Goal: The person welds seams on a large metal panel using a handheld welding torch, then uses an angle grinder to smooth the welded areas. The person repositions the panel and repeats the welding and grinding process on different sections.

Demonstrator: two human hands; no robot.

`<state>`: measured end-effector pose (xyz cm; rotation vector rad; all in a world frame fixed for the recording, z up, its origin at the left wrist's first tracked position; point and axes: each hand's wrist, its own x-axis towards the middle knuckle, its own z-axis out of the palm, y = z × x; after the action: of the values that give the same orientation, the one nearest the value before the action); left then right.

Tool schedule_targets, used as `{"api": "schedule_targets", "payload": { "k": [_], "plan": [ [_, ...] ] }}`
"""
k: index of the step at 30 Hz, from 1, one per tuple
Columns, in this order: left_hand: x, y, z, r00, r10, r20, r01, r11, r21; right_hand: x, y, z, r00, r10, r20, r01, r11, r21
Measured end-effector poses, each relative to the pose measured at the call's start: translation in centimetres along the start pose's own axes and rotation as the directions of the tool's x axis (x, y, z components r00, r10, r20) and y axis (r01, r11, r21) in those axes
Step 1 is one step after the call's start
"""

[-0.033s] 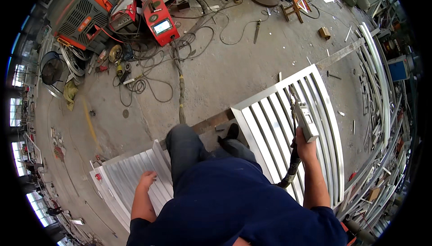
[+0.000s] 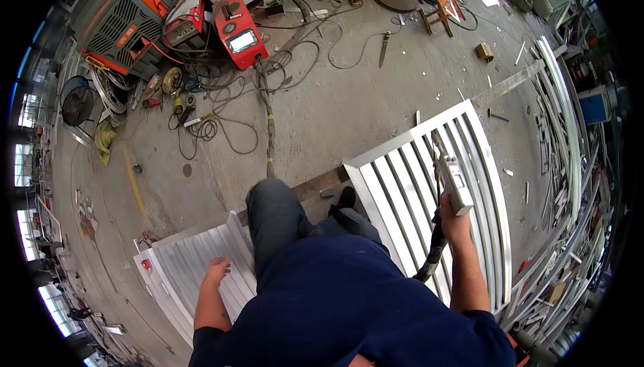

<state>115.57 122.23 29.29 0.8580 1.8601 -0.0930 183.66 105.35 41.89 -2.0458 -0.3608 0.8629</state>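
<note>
Cabled gun (image 2: 457,183) gripped in right hand (image 2: 456,218) over slatted panel (image 2: 402,196); left hand (image 2: 217,270) empty, apart. Likely positioning; steady aim needed next.

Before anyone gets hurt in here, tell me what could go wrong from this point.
The right hand holds a metal tool over the slatted panel; a slip might scratch or mark it.
The left hand is bare beside or above the other panel, whose metal edges could nick it.
Loose cables curl across the floor; someone walking there could trip.
</note>
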Motion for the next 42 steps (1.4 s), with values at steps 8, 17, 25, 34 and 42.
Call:
{"api": "schedule_targets", "payload": {
  "k": [8, 17, 25, 34, 42],
  "plan": [
    [5.0, 7.3, -1.8, 0.940, -0.342, 0.010, 0.332, 0.918, 0.217, 6.1, -1.9, 3.6, 0.993, 0.118, -0.014, -0.119, 0.988, -0.098],
    [34.2, 48.2, -1.6, 0.833, -0.017, 0.553, -0.484, 0.464, 0.742, 11.4, -7.9, 8.4, 0.809, 0.347, -0.475, -0.441, 0.892, -0.099],
    [35.7, 96.7, 18.2, 0.741, 0.497, 0.451, -0.582, 0.811, 0.062, 10.0, -16.0, 19.6, 0.595, 0.560, -0.576, -0.711, 0.702, -0.052],
    [33.7, 98.3, 27.4, 0.352, -0.044, 0.935, -0.916, 0.189, 0.354, 13.7, -23.0, 23.1, 0.658, 0.515, -0.550, -0.598, 0.801, 0.034],
    [34.9, 104.5, 33.2, 0.382, -0.201, 0.902, -0.880, -0.377, 0.289, 16.3, -23.3, 25.0, 0.527, 0.518, -0.674, -0.546, 0.814, 0.199]
  ]
}}
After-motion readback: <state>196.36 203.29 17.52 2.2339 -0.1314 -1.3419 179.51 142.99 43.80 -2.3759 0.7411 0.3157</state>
